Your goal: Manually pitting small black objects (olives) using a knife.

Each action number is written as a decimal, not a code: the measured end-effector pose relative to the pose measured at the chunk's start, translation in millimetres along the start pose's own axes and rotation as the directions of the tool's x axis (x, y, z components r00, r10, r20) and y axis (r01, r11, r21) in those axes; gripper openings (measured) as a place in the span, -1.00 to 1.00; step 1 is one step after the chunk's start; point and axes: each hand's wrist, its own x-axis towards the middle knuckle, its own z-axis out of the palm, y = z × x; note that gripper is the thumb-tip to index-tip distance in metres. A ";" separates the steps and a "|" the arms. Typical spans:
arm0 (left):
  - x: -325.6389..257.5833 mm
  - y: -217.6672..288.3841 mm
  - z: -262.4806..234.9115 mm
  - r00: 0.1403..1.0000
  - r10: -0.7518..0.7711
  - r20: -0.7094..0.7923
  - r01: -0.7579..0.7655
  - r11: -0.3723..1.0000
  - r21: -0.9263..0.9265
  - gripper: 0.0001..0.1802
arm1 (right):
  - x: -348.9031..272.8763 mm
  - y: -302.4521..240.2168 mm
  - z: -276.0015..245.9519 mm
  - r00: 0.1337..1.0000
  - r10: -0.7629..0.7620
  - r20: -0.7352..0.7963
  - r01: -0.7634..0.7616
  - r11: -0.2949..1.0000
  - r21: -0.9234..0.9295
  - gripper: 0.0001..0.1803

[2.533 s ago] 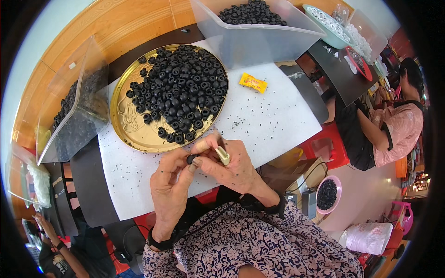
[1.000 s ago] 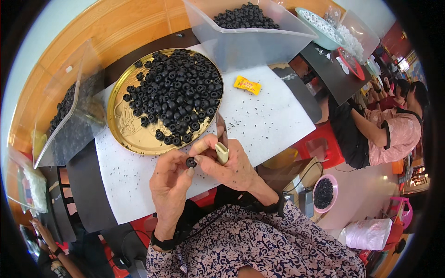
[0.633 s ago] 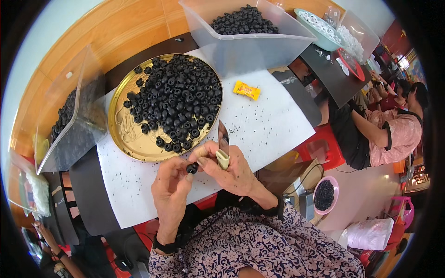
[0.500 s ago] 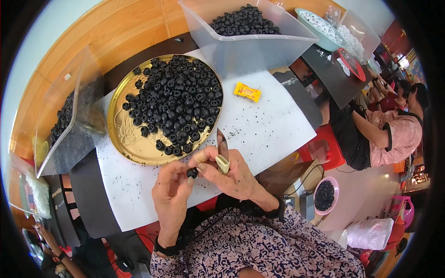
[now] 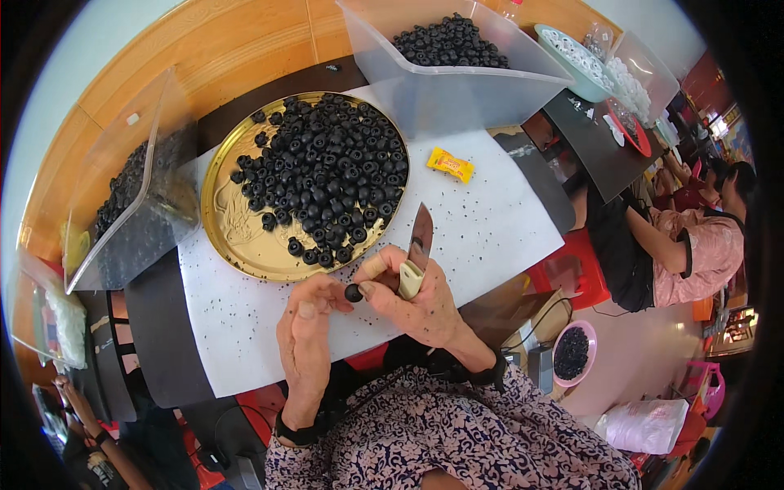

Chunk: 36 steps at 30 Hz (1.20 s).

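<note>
My right hand [image 5: 420, 302] is closed round a small knife [image 5: 420, 233] with a cream handle, its blade pointing up and away from me. Pinched at that hand's thumb and forefinger is a small round black piece [image 5: 354, 293], seemingly plastic or rubber. My left hand [image 5: 306, 327] is beside it, fingers loosely bent and apart from the thumb, the fingertips close to the piece. Beyond both hands, a round gold tray [image 5: 233, 224] bears a heap of similar black ring-like pieces [image 5: 327, 175].
White paper [image 5: 482, 212] strewn with black crumbs covers the dark table. A yellow wrapped packet [image 5: 450, 164] lies right of the tray. Clear plastic bins [image 5: 457, 90] of black pieces stand behind and left. A pink basin [image 5: 590, 359] is on the floor; people sit at right.
The knife blade has swung into fuller view, pointing up. My left thumb has drawn back from the black piece, which now sits at my right fingertips. The view has shifted slightly.
</note>
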 end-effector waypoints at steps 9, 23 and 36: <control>-0.8 8.2 8.2 1.000 -0.005 0.026 -0.001 0.969 0.247 -0.76 | 2.4 1.0 2.1 1.000 -0.020 0.002 0.019 0.999 0.044 -0.91; -8.0 17.3 -2.2 1.000 0.004 0.029 -0.010 0.976 0.219 -0.76 | -1.4 2.5 2.2 0.996 -0.093 -0.011 0.092 0.994 -0.065 -0.84; 126.9 183.6 -141.7 0.769 0.609 -0.197 -0.133 0.454 0.881 -0.72 | -0.6 3.8 -1.8 0.993 -0.109 0.049 0.108 0.994 0.006 -0.86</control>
